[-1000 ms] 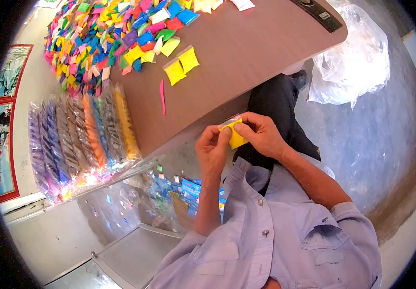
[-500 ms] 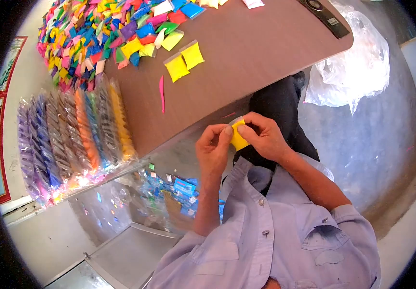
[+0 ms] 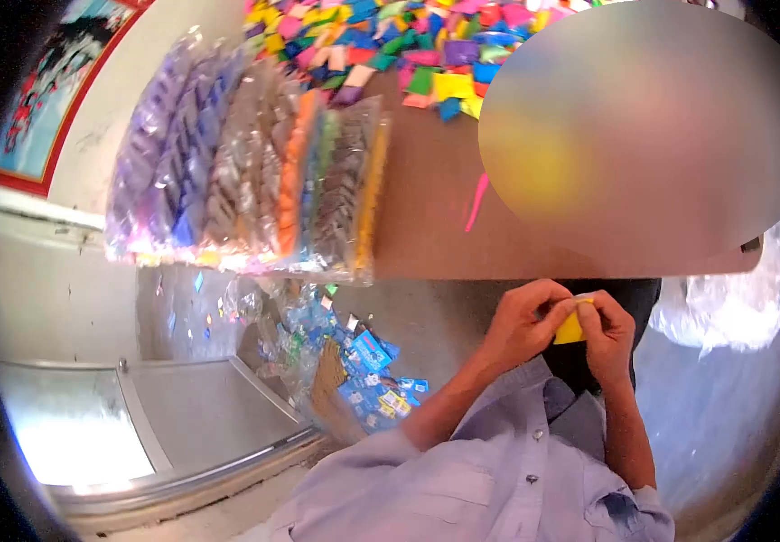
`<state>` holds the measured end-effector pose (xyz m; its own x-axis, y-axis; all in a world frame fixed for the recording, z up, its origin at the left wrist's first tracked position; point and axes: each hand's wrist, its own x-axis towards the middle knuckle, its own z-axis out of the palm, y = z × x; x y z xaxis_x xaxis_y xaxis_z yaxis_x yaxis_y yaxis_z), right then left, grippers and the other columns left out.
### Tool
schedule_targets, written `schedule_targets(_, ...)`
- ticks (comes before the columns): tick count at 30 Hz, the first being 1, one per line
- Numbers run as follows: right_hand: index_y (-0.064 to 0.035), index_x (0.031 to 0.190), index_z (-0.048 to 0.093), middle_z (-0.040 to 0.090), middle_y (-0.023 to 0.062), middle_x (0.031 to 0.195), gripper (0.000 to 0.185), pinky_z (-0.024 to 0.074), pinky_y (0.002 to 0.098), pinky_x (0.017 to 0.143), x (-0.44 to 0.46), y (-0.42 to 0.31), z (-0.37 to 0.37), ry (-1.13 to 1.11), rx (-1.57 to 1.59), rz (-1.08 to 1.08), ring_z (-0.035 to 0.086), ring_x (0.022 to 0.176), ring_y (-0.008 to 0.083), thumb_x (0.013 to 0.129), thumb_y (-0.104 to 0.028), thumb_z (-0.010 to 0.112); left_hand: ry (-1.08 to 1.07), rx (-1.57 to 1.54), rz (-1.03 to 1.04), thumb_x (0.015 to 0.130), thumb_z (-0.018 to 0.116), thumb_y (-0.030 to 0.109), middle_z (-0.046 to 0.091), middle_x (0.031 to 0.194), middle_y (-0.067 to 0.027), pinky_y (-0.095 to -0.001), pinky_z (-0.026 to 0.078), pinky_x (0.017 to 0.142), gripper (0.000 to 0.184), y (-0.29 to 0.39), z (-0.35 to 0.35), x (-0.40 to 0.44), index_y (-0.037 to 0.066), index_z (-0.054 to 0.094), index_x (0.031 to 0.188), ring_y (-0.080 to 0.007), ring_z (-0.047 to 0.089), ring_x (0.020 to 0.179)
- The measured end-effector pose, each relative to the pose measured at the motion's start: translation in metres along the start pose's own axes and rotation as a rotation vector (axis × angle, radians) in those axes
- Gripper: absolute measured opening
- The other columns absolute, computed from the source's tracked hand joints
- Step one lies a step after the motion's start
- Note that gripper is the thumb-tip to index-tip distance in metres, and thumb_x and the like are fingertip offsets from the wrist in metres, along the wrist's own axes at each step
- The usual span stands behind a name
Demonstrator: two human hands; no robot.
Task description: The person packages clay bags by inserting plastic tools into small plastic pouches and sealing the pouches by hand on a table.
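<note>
Just below the table's front edge, my left hand (image 3: 530, 318) and my right hand (image 3: 608, 336) are close together. Between them is a small yellow packet (image 3: 569, 332), its top edge pinched by the thumbs and fingers of both. The packet's lower part hangs free in front of my dark trousers. On the brown table (image 3: 426, 199), a thin pink plastic tool (image 3: 476, 204) lies nearest to my hands. A yellow packet (image 3: 453, 87) lies at the near edge of a big heap of coloured packets (image 3: 399, 41).
Long clear bags of stacked coloured packets (image 3: 245, 172) stand along the table's left end. Below are wrappers and a blue packet (image 3: 371, 351) on the floor. A large clear plastic bag (image 3: 724, 303) hangs at right. A blurred oval hides the table's right part.
The view has swung left, so the table, bags and hands appear farther right. Both hands still pinch the yellow packet's top edge, now closer together.
</note>
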<state>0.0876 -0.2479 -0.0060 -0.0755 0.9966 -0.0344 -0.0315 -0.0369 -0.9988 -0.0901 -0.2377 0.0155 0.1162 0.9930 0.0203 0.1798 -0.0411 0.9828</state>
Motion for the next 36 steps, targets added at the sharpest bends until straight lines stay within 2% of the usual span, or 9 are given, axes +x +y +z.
schedule_targets(5, 0.0017, 0.102, 0.071, 0.066, -0.0004, 0.09, 0.014, 0.0472, 0.0245, 0.075, 0.017, -0.019, -0.009, 0.008, -0.011, -0.045, 0.057, 0.083, 0.0068, 0.104, -0.01, 0.064, -0.014, -0.098, -0.07, 0.101, 0.071, 0.015, 0.072, 0.088, -0.0075, -0.0292, 0.054, 0.073, 0.018, 0.014, -0.009, 0.008, -0.003, 0.072, 0.101, -0.012, 0.065, 0.08)
schedule_targets(14, 0.0001, 0.104, 0.073, 0.069, -0.0004, 0.092, 0.017, 0.0495, 0.025, 0.077, 0.042, -0.04, -0.011, -0.03, -0.089, -0.033, 0.06, 0.085, 0.0076, 0.104, -0.016, 0.068, 0.015, -0.036, 0.041, 0.1, 0.071, 0.015, 0.073, 0.086, -0.0092, -0.0311, 0.053, 0.069, 0.017, 0.008, -0.019, 0.02, -0.002, 0.073, 0.099, -0.0135, 0.065, 0.077)
schedule_targets(17, -0.0016, 0.104, 0.074, 0.069, -0.0017, 0.092, 0.018, 0.0504, 0.0255, 0.077, 0.052, -0.03, -0.026, 0.028, -0.126, -0.01, 0.061, 0.085, 0.0076, 0.104, -0.019, 0.07, 0.093, 0.025, 0.023, 0.099, 0.072, 0.014, 0.073, 0.086, -0.0097, -0.0316, 0.053, 0.068, 0.015, 0.007, -0.024, 0.021, -0.001, 0.074, 0.099, -0.0136, 0.066, 0.077)
schedule_targets(20, -0.0041, 0.104, 0.076, 0.068, -0.0035, 0.093, 0.021, 0.0507, 0.0253, 0.077, 0.069, -0.023, -0.052, 0.125, -0.13, 0.015, 0.061, 0.086, 0.006, 0.105, -0.025, 0.07, 0.289, 0.13, 0.126, 0.098, 0.073, 0.011, 0.072, 0.086, -0.0101, -0.0325, 0.053, 0.068, 0.011, 0.005, -0.042, 0.025, 0.0, 0.074, 0.099, -0.015, 0.066, 0.076)
schedule_targets(24, -0.0024, 0.109, 0.075, 0.069, -0.0026, 0.093, 0.028, 0.0506, 0.0255, 0.076, 0.097, -0.03, -0.081, 0.16, -0.319, 0.038, 0.06, 0.087, 0.0062, 0.107, -0.03, 0.067, 0.459, 0.393, 0.266, 0.094, 0.076, 0.009, 0.073, 0.092, -0.012, -0.036, 0.055, 0.073, 0.008, -0.009, -0.069, 0.042, 0.003, 0.073, 0.1, -0.0245, 0.069, 0.08)
schedule_targets(28, 0.001, 0.114, 0.074, 0.072, 0.0034, 0.096, 0.032, 0.0526, 0.0272, 0.079, 0.121, -0.036, -0.093, 0.214, -0.559, 0.016, 0.063, 0.089, 0.0104, 0.108, -0.029, 0.065, 0.543, 0.568, 0.316, 0.09, 0.079, 0.009, 0.073, 0.104, -0.0149, -0.0406, 0.057, 0.079, 0.011, -0.019, -0.083, 0.057, 0.004, 0.074, 0.099, -0.0324, 0.07, 0.092)
schedule_targets(31, 0.0016, 0.122, 0.073, 0.075, 0.0096, 0.105, 0.034, 0.0549, 0.0294, 0.088, 0.136, -0.033, -0.094, 0.244, -0.632, 0.033, 0.068, 0.097, 0.0144, 0.108, -0.028, 0.065, 0.546, 0.687, 0.307, 0.088, 0.08, 0.012, 0.071, 0.106, -0.0126, -0.0447, 0.054, 0.089, 0.017, -0.029, -0.086, 0.063, 0.006, 0.072, 0.103, -0.0346, 0.068, 0.1)
schedule_targets(33, 0.001, 0.131, 0.07, 0.076, 0.0146, 0.116, 0.036, 0.0556, 0.0336, 0.096, 0.147, -0.017, -0.1, 0.261, -0.662, -0.056, 0.069, 0.108, 0.0189, 0.109, -0.026, 0.063, 0.534, 0.713, 0.31, 0.088, 0.081, 0.012, 0.072, 0.107, -0.0123, -0.0451, 0.054, 0.089, 0.018, -0.034, -0.088, 0.067, 0.006, 0.072, 0.103, -0.0344, 0.068, 0.1)
schedule_targets(36, 0.0006, 0.134, 0.068, 0.074, 0.0162, 0.123, 0.034, 0.0554, 0.0362, 0.098, 0.154, -0.001, -0.102, 0.326, -0.707, -0.067, 0.069, 0.113, 0.021, 0.109, -0.021, 0.062, 0.54, 0.758, 0.302, 0.086, 0.082, 0.012, 0.073, 0.108, -0.0131, -0.0444, 0.055, 0.088, 0.018, -0.032, -0.086, 0.067, 0.005, 0.073, 0.1, -0.0337, 0.069, 0.099)
